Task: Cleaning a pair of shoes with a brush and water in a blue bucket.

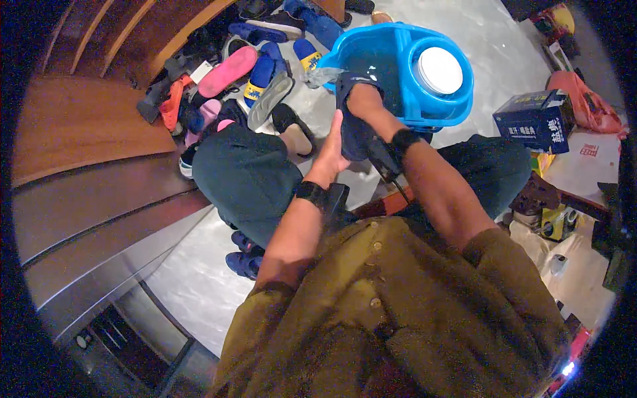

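A dark navy clog-like shoe [352,130] is held up before me at the near left side of a blue mop bucket [405,117]. My left hand [332,151] holds it along its left side, fingers pointing up. My right hand [367,103] reaches into the shoe's opening, which hides its fingers. Dark water [380,59] fills part of the bucket. In its round wringer section sits a white round lid or tub [440,70]. Beside the shoe's toe, a wet greyish rag or plastic piece [323,77] lies over the bucket's left rim.
Several shoes lie left of the bucket, including a pink insole or slipper [228,72], blue slippers [260,74] and a grey insole [270,99]. A wooden cabinet [84,119] flanks my left. At right are a dark printed box [532,122] and a red plastic bag [584,102].
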A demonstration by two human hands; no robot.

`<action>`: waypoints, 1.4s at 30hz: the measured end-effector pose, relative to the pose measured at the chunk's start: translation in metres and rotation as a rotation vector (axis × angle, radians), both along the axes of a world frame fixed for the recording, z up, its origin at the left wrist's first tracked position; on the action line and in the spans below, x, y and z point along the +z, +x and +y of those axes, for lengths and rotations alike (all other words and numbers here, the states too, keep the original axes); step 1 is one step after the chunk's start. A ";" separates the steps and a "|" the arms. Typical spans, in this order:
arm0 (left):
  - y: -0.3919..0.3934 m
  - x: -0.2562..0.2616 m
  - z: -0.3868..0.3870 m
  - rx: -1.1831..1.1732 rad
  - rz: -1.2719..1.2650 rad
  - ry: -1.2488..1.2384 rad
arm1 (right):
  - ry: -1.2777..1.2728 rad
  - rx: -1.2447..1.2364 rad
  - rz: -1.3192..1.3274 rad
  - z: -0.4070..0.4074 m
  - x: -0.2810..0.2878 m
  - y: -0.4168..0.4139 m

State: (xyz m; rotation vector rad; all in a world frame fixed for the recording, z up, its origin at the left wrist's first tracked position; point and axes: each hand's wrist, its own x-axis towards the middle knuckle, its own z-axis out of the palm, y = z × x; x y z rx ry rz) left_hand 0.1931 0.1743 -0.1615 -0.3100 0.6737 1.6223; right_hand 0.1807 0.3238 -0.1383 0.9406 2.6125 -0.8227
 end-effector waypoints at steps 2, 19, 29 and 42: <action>-0.006 -0.001 -0.008 0.063 0.004 0.021 | -0.017 0.151 0.051 -0.025 0.042 0.021; 0.005 -0.006 -0.003 0.129 0.001 -0.014 | 0.126 0.266 0.577 -0.036 0.021 0.059; 0.003 -0.008 -0.001 0.117 -0.013 0.018 | 0.130 0.262 0.447 -0.038 0.016 0.050; 0.007 -0.016 -0.003 0.150 -0.018 -0.054 | 0.233 0.464 0.526 -0.045 0.020 0.097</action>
